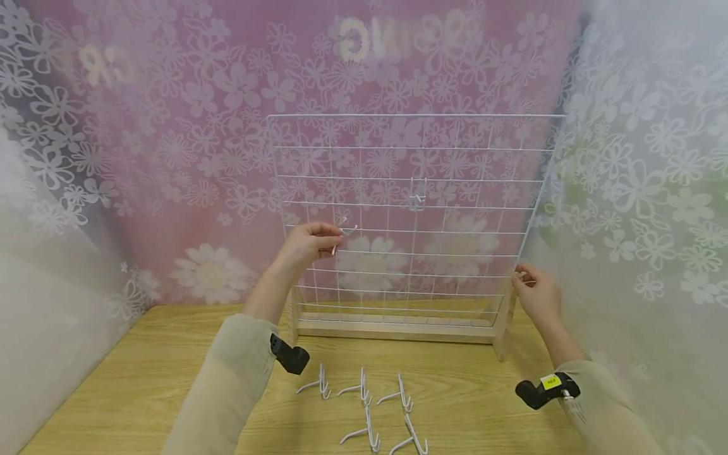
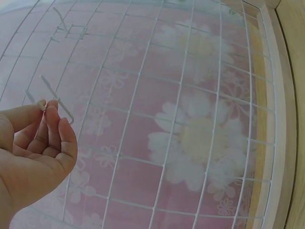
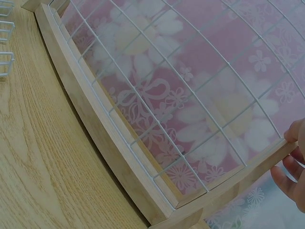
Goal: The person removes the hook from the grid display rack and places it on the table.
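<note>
A white wire hook [image 2: 61,106] is pinched between the thumb and fingertips of my left hand [image 1: 311,243], in front of the left part of a white wire grid panel [image 1: 413,254]. In the left wrist view its prongs point up and away from the fingers, and the part between the fingertips is hidden. The panel stands upright in a wooden stand [image 1: 395,331]. At the right side, my right hand [image 1: 537,292] grips the top of the stand's upright [image 3: 248,179], thumb on one side and fingers on the other. Another hook [image 1: 418,201] hangs on the panel, right of centre.
Several more white hooks [image 1: 364,387] lie in two rows on the wood-grain table [image 1: 142,379], in front of the stand. Behind the panel hangs a pink flowered sheet [image 1: 199,158]. Pale flowered sheeting [image 1: 654,221] closes the right side.
</note>
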Demonstrator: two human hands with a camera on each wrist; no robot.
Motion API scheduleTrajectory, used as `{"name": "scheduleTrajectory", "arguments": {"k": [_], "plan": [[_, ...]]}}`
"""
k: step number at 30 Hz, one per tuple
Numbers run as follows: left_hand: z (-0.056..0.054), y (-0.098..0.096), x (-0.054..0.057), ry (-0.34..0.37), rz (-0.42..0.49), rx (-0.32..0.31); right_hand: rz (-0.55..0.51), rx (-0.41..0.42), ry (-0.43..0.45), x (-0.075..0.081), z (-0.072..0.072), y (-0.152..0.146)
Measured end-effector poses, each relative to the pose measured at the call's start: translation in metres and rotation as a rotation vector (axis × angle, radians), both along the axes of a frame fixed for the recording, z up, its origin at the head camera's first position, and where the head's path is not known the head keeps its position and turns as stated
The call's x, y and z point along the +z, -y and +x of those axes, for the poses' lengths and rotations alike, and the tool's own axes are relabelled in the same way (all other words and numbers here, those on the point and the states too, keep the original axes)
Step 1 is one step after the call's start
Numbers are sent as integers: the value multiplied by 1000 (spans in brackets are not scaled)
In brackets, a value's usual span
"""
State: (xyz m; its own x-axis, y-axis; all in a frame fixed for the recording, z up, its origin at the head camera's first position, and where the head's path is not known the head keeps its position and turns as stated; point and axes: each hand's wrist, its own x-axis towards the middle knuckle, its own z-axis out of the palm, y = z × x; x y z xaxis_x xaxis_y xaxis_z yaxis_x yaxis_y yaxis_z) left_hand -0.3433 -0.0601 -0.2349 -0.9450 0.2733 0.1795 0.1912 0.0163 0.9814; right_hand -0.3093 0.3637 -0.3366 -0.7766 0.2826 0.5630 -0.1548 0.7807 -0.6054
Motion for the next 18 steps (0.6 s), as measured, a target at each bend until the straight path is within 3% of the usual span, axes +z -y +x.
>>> {"name": "scheduleTrajectory", "arguments": {"k": [18], "plan": [[12,5,-32,-23,-100,-62,-1,-9,2,0,0,-1]]}}
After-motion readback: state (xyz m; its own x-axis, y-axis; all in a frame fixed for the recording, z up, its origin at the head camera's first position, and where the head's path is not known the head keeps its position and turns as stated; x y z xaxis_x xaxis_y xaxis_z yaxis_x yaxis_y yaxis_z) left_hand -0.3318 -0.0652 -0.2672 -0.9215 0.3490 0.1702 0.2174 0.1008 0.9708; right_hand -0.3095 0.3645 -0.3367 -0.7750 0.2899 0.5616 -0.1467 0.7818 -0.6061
